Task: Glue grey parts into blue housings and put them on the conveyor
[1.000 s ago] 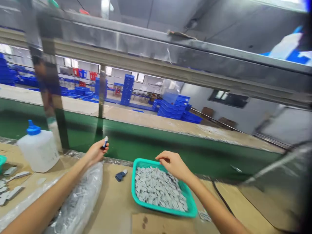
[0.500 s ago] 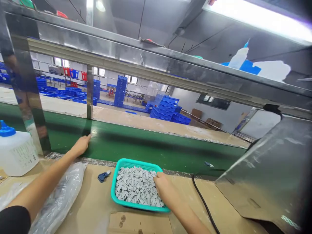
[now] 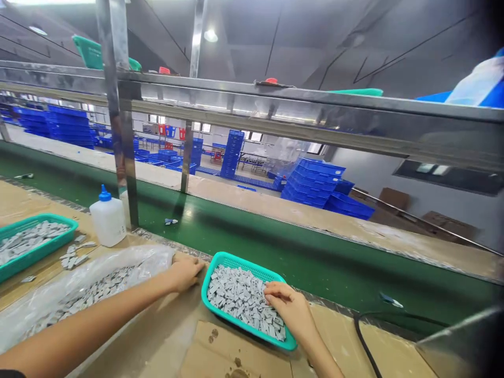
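right hand [image 3: 290, 311] in over the near basket [image 3: 292, 344], its fingers bent down at the gray pieces [image 3: 240, 294] heaped inside; whether one is pinched, i cannot tell. over to the left hand [image 3: 186, 272], low on the surface [image 3: 165, 336] between that basket and the plastic bag [image 3: 151, 258], fingers curled, what they grasp hidden from view. gray pieces show in the bag too. cardboard [image 3: 236, 349] lies just in front of the near basket. further left, a white bottle [image 3: 108, 223] with a blue cap stands upright, and past it comes a second basket [image 3: 51, 242], gray pieces in that one as well. behind it all runs the green belt [image 3: 236, 236], with a small blue-and-white part [image 3: 170, 222] lying on it.
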The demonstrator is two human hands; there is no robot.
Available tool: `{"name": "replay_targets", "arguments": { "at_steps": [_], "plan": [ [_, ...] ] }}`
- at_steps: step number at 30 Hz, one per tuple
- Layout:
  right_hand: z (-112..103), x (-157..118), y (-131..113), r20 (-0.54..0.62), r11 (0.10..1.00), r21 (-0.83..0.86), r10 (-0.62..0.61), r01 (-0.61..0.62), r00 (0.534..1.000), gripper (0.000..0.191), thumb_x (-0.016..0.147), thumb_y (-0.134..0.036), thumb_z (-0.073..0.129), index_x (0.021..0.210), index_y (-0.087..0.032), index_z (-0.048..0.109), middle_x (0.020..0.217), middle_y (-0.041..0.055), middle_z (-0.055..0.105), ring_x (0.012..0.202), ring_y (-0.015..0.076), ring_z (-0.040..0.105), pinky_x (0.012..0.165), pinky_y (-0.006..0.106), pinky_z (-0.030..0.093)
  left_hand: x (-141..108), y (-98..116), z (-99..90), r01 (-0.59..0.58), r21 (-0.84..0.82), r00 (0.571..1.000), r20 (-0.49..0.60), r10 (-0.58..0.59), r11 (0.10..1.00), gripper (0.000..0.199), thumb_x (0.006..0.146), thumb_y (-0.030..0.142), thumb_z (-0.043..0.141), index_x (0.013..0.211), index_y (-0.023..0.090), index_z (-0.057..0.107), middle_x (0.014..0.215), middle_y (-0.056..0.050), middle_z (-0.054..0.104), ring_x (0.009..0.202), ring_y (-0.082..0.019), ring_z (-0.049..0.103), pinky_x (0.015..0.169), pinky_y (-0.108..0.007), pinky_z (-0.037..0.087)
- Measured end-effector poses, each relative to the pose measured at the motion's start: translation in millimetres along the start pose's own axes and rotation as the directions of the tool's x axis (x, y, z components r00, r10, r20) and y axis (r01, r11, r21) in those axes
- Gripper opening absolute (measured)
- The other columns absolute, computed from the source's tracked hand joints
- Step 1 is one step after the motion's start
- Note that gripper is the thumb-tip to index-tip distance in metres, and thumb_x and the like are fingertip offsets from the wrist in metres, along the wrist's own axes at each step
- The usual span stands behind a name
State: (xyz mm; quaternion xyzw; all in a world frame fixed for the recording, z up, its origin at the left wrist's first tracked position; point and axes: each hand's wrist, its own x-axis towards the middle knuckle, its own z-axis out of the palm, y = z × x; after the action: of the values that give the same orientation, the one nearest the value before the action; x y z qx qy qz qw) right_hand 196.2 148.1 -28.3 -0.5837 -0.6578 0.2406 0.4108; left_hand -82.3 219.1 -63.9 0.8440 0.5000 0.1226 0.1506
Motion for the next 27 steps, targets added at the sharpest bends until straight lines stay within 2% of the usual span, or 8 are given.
{"name": "replay_targets", "arguments": {
  "at_steps": [3, 6, 10, 11, 13, 15, 21, 27],
  "plan": [
    [2, -12, -8, -0.017, 0.973, 0.213, 0.093, -0.088, 0.995, 0.013, 0.060, -0.026, 0.058, 0.063, -0.014, 0.061, 0.079, 0.0091, 0.062, 0.080, 0.0232, 0.060, 0.073, 0.032, 0.049, -10, 9, 1.2, 0.103, -0.139, 0.992, -0.064, -0.113, 0.985, 0.022, 0.079, 0.029, 0.049, 0.092, 0.012, 0.054, 0.096, -0.006, 0.055, 0.092, -0.018, 0.051, 0.083, -0.041, 0.040],
    [-2, -30, -19, -0.011, 0.920, 0.356, 0.179, -0.163, 0.984, 0.018, 0.060, -0.029, 0.061, 0.070, -0.013, 0.060, 0.074, 0.0079, 0.064, 0.068, 0.0218, 0.063, 0.068, 0.035, 0.051, -16, 18, -18.6, 0.167, -0.336, 0.962, -0.149, -0.228, 0.927, 0.021, 0.081, 0.026, 0.042, 0.094, 0.012, 0.050, 0.085, -0.005, 0.053, 0.084, -0.017, 0.052, 0.079, -0.038, 0.040],
    [-6, -57, -44, -0.047, 0.903, 0.402, 0.188, -0.154, 0.981, 0.022, 0.055, -0.023, 0.066, 0.074, -0.014, 0.062, 0.071, 0.0061, 0.064, 0.063, 0.0203, 0.062, 0.058, 0.031, 0.053, -47, 67, -40.8, 0.131, -0.636, 0.938, -0.169, -0.303, 0.761, 0.033, 0.084, 0.025, 0.017, 0.113, 0.015, 0.029, 0.077, -0.001, 0.045, 0.068, -0.010, 0.050, 0.068, -0.027, 0.044],
    [-4, -64, -52, -0.064, 0.916, 0.385, 0.149, -0.113, 0.987, 0.019, 0.055, -0.020, 0.067, 0.073, -0.015, 0.064, 0.072, 0.0056, 0.064, 0.065, 0.0191, 0.062, 0.059, 0.029, 0.053, -58, 83, -42.3, 0.104, -0.722, 0.956, -0.118, -0.270, 0.684, 0.030, 0.083, 0.027, 0.021, 0.109, 0.018, 0.032, 0.074, 0.001, 0.042, 0.062, -0.008, 0.048, 0.060, -0.022, 0.043],
    [1, -77, -69, -0.083, 0.952, 0.302, -0.020, 0.044, 0.996, 0.014, 0.061, -0.015, 0.064, 0.074, -0.017, 0.065, 0.074, 0.0043, 0.064, 0.066, 0.0161, 0.061, 0.063, 0.026, 0.052, -79, 115, -41.9, 0.165, -0.930, 0.985, 0.139, -0.101, 0.328, 0.025, 0.081, 0.036, 0.033, 0.100, 0.020, 0.039, 0.068, 0.004, 0.037, 0.053, -0.006, 0.040, 0.048, -0.017, 0.035],
    [7, -89, -84, -0.082, 0.961, 0.206, -0.172, 0.185, 0.982, 0.019, 0.066, -0.009, 0.060, 0.079, -0.020, 0.066, 0.075, 0.0027, 0.063, 0.068, 0.0145, 0.060, 0.063, 0.025, 0.051, -93, 136, -39.8, 0.228, -0.947, 0.971, 0.239, 0.022, 0.225, 0.026, 0.078, 0.041, 0.043, 0.092, 0.021, 0.044, 0.065, 0.005, 0.034, 0.047, -0.003, 0.033, 0.043, -0.015, 0.025],
    [18, -99, -99, -0.069, 0.949, 0.059, -0.305, 0.309, 0.950, 0.018, 0.069, -0.004, 0.058, 0.076, -0.019, 0.065, 0.071, 0.0016, 0.063, 0.065, 0.0128, 0.058, 0.059, 0.023, 0.048, -98, 138, -32.3, 0.169, -0.863, 0.976, 0.215, 0.043, 0.476, 0.021, 0.078, 0.037, 0.046, 0.075, 0.017, 0.051, 0.065, 0.004, 0.040, 0.053, -0.005, 0.035, 0.048, -0.017, 0.026],
    [18, -102, -94, -0.007, 0.877, -0.051, -0.478, 0.478, 0.878, 0.020, 0.073, -0.002, 0.052, 0.082, -0.016, 0.063, 0.080, 0.0067, 0.061, 0.073, 0.0126, 0.058, 0.062, 0.022, 0.049, -98, 132, -22.7, 0.243, -0.914, 0.959, 0.276, 0.058, 0.323, 0.023, 0.075, 0.037, 0.051, 0.068, 0.017, 0.042, 0.054, 0.007, 0.035, 0.049, -0.005, 0.032, 0.046, -0.017, 0.025]
  ]
}}
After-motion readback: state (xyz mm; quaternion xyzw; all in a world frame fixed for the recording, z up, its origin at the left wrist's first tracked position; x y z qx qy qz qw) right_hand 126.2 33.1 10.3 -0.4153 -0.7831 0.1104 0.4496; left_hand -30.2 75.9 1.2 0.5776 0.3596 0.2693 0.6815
